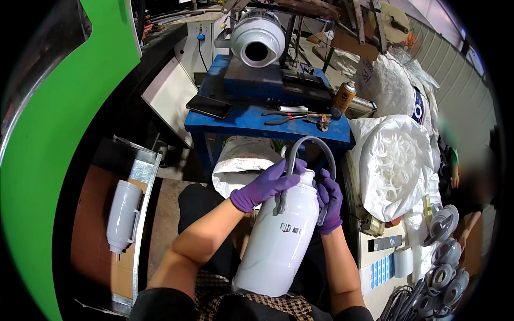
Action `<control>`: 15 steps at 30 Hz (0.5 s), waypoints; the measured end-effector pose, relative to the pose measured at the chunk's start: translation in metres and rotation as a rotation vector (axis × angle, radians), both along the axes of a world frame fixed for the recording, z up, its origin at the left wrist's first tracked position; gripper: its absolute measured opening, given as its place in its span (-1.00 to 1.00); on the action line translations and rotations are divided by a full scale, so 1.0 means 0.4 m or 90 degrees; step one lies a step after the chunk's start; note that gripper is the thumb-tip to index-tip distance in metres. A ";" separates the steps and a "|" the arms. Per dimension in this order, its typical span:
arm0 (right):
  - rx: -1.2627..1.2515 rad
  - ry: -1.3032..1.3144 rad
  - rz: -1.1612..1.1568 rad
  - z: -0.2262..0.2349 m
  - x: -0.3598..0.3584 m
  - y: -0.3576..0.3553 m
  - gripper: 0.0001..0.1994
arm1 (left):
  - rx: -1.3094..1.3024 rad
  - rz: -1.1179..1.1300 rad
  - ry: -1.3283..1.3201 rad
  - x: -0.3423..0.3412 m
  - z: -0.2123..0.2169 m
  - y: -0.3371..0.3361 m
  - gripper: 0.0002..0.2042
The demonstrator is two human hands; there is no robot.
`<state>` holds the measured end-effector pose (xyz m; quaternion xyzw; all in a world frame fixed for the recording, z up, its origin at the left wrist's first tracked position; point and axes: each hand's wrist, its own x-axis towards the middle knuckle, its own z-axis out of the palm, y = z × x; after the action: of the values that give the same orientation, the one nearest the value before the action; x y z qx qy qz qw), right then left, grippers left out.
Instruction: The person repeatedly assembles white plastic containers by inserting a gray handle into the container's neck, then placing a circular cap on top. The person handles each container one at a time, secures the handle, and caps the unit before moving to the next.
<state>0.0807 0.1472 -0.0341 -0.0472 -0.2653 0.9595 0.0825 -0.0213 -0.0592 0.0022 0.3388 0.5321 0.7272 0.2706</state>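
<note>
A large white vacuum flask (pixel 281 241) leans in my lap, its narrow neck pointing away from me. Its curved grey carrying handle (pixel 310 140) arches up over the neck. My left hand (pixel 270 184), in a purple glove, is closed around the left side of the neck and the handle's left arm. On the opposite side my right hand (pixel 328 200), gloved too, has its fingers curled at the neck, by the handle's right end. Some fingertips are hidden behind the handle and neck.
Ahead stands a blue bench (pixel 203 125) with pliers (pixel 286 117), a spray can (pixel 344 98), a phone (pixel 209 106) and another white flask body (pixel 258 40). A sack of clear rings (pixel 393 166) is at right. A grey flask (pixel 124 214) lies in the left tray. Someone's arm shows far right.
</note>
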 end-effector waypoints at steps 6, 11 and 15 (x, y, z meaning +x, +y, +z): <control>0.104 0.008 -0.045 0.060 -0.002 -0.018 -0.72 | 0.395 -0.158 -0.421 -0.045 -0.103 -0.005 -0.59; 0.069 0.021 -0.033 0.024 0.017 0.008 -0.74 | 0.220 -0.105 -0.354 -0.038 -0.085 -0.009 -0.74; -0.009 0.189 0.022 -0.004 0.004 -0.004 -0.64 | 0.067 -0.050 -0.129 -0.039 -0.039 -0.038 -0.79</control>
<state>0.0825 0.1456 -0.0358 0.0991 -0.2444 0.9590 0.1039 -0.0370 -0.0742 -0.0132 0.2982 0.4497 0.7731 0.3333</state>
